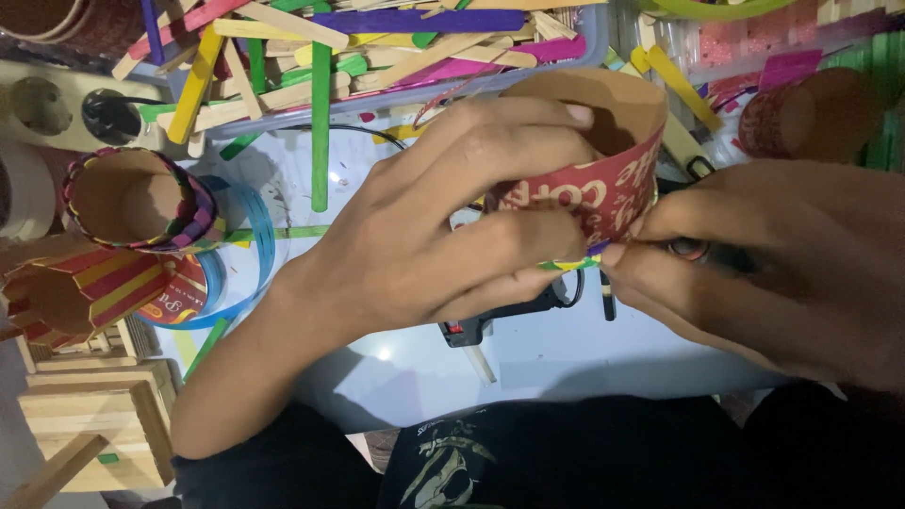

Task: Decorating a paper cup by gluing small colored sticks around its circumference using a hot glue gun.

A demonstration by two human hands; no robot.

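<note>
Head view, a craft table seen from above.

— What do the hands hold?

— The left hand [443,212] is wrapped shut around a red paper cup [603,179], thumb below, fingers over the rim. The cup lies tilted on its side above the table, open mouth away from the person, long axis roughly front to back. The right hand [764,264] pinches a coloured stick [575,264] against the cup's lower edge; that grip is closed too.

— Which hand is nearer the seam?

— The right, touching it.

— Room around?

— Tight: a glue gun [490,316] beneath, a tray of coloured sticks [377,47] behind, a decorated cup [141,203] well to the left.
</note>
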